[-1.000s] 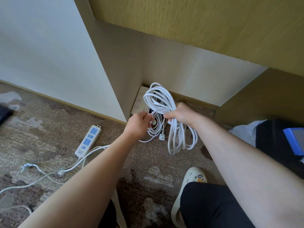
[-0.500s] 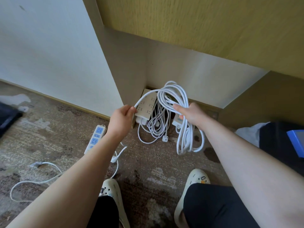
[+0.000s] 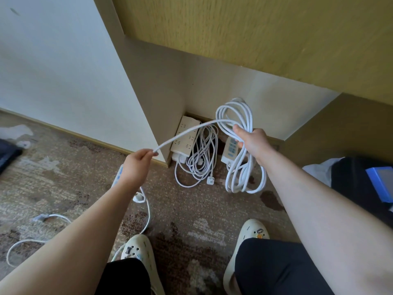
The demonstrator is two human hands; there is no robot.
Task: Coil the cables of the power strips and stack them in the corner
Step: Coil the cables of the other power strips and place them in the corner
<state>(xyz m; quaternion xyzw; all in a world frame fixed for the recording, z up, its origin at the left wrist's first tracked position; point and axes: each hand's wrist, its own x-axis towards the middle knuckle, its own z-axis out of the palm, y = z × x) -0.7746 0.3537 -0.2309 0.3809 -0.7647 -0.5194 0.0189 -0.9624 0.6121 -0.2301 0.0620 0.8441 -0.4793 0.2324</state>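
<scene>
A: Looking down: a mottled brown and cream carpet [image 3: 191, 209], white walls [image 3: 53, 71] with a wooden skirting, and a yellow textured panel [image 3: 276, 39] overhanging the corner.

B: And what's in the corner?

A: A cream power strip [image 3: 184, 136] leans against the wall's edge, its white cable [image 3: 201, 162] lying loosely looped beside it. Just right of that sits a second strip with blue sockets [image 3: 229, 150], partly hidden behind the hanging loops.

B: The hands?

A: The right hand [image 3: 252, 141] is curled around a bundle of white coils [image 3: 240, 145], loops standing above the fist and dangling below, nearly to the carpet. One strand arcs left to the left hand [image 3: 138, 162], which pinches it between thumb and fingertips.

B: Anything else?

A: Behind the left wrist, a third blue-socket strip [image 3: 119, 174] peeks out, I think. Loose white cable [image 3: 146, 209] trails across the carpet toward two cream clogs [image 3: 138, 250].
</scene>
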